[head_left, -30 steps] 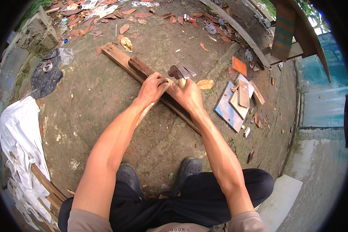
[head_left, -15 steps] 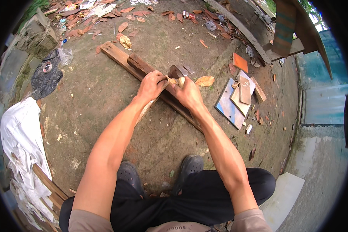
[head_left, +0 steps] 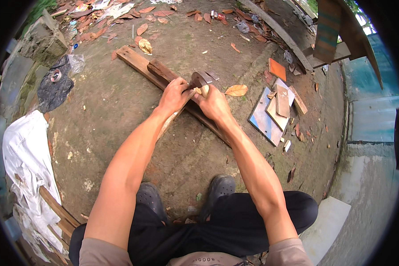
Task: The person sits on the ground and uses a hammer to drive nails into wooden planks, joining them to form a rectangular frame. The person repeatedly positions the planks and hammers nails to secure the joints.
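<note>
My right hand [head_left: 213,105] is closed around the pale wooden handle of a hammer [head_left: 200,80]. The dark metal head is beside the fingertips of my left hand [head_left: 174,96]. Those fingers are bent over the end of a thin wooden strip [head_left: 176,115], which slants back toward me under my left forearm. Whether a nail is between them is too small to tell. Beneath both hands lies a dark brown wooden beam [head_left: 160,69], alongside a longer plank [head_left: 135,61] on the ground. The strip crosses these timbers at an angle.
To the right lie a blue-and-white board [head_left: 264,122] with wood offcuts [head_left: 282,102] on it and an orange tile [head_left: 277,69]. At left are a white cloth sheet [head_left: 29,150] and a black plastic bag [head_left: 53,91]. My shoes [head_left: 220,190] are just below the timbers.
The hammer head has shifted slightly left and down, closer to my left fingers. My left hand still grips the strip, and the timbers lie almost as before.
</note>
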Action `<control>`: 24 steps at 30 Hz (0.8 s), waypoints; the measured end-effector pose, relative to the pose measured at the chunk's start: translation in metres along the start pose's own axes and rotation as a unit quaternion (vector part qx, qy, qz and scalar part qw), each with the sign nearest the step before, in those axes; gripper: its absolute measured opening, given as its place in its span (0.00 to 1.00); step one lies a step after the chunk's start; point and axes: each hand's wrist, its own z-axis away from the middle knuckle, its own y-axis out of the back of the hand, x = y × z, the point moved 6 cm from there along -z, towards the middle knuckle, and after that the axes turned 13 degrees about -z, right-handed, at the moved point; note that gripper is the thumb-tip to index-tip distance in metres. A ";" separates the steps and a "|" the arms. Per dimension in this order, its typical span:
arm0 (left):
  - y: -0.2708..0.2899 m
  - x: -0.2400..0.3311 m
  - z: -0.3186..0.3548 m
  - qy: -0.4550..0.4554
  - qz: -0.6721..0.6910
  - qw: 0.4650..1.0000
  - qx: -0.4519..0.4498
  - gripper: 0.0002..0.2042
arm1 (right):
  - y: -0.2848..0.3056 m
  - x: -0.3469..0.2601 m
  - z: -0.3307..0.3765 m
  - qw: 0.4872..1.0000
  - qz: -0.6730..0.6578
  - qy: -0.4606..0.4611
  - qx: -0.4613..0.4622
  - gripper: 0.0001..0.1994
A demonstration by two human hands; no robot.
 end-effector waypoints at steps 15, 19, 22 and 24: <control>0.010 0.013 0.002 -0.024 -0.001 0.998 0.061 0.07 | 0.017 0.013 0.016 0.994 -0.095 -0.043 0.038 0.23; 0.011 0.011 0.002 -0.023 -0.024 0.997 0.064 0.07 | 0.018 0.010 0.019 0.995 -0.079 -0.042 0.033 0.24; 0.010 0.010 0.002 -0.024 -0.026 0.997 0.061 0.07 | 0.020 0.006 0.020 0.996 -0.068 -0.034 0.035 0.24; 0.009 0.013 0.001 -0.020 -0.028 0.998 0.057 0.07 | 0.022 0.006 0.018 0.997 -0.062 -0.020 0.039 0.24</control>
